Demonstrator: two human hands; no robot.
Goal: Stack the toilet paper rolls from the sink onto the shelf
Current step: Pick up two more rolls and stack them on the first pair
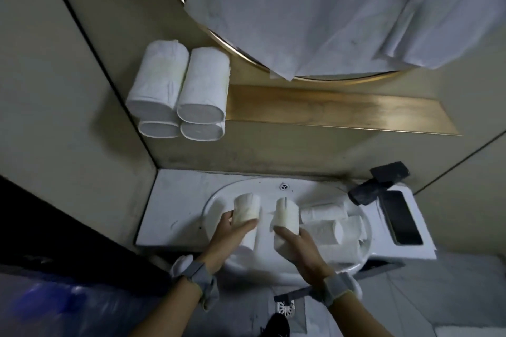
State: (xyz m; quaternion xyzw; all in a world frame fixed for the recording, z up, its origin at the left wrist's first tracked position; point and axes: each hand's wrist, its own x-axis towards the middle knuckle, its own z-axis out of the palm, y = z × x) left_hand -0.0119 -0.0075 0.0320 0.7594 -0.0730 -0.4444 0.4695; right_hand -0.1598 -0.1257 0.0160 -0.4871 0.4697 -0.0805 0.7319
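Fingers of the left hand (228,230) are wrapped round a soft, squashed white roll (246,210), held upright over the sink (216,201). A second roll (287,217) is gripped likewise by the right hand (298,247). More rolls (328,223) are heaped loosely in the glossy oval basin's right side. Four rolls (179,93) are stacked two-by-two at the left end of the brushed-gold shelf (342,112); open room is left along its right. A dark phone (401,216) is seen on the white counter.

White toilet paper rolls (323,212), white sink (219,197), gold shelf (342,112), black phone (401,217), grey wristbands (198,273)
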